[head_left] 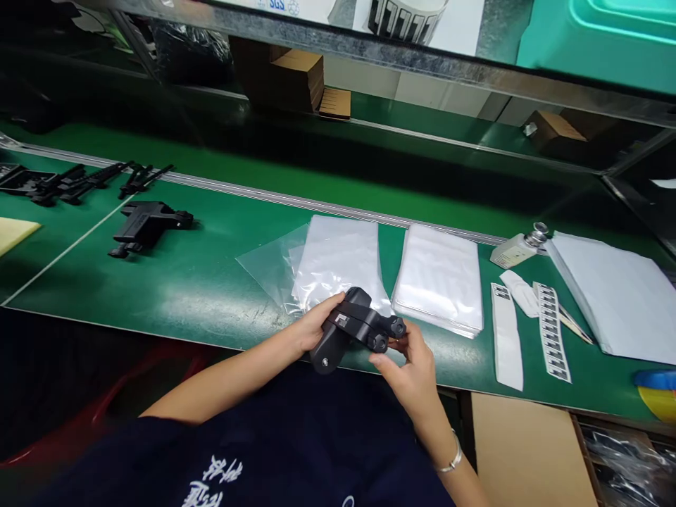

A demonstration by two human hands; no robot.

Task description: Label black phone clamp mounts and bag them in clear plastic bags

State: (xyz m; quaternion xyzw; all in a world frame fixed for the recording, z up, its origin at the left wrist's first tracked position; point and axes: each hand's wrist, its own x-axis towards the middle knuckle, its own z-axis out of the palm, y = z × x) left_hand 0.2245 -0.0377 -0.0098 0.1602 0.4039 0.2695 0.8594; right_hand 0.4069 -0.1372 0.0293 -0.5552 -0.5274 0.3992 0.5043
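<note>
A black plastic mount (351,320) with two round knobs at one end is held over the front edge of the green bench. A small pale label sits on its side. My left hand (315,325) is closed around its body, the fingers partly hidden behind it. At the knob end, my right hand (410,366) grips with its thumb below and its fingers behind, partly out of sight. Just beyond the mount lies a stack of clear plastic bags (338,253). A second bag stack (438,278) is to its right. Another black mount (148,227) rests at the left.
Several black parts (68,184) lie at the far left near yellow foam (15,234). To the right are a sticker strip (552,331), tweezers (575,325), a small metal-topped bottle (520,246) and white envelopes (617,296). A metal shelf (370,60) overhangs the bench; an open carton (528,451) stands below.
</note>
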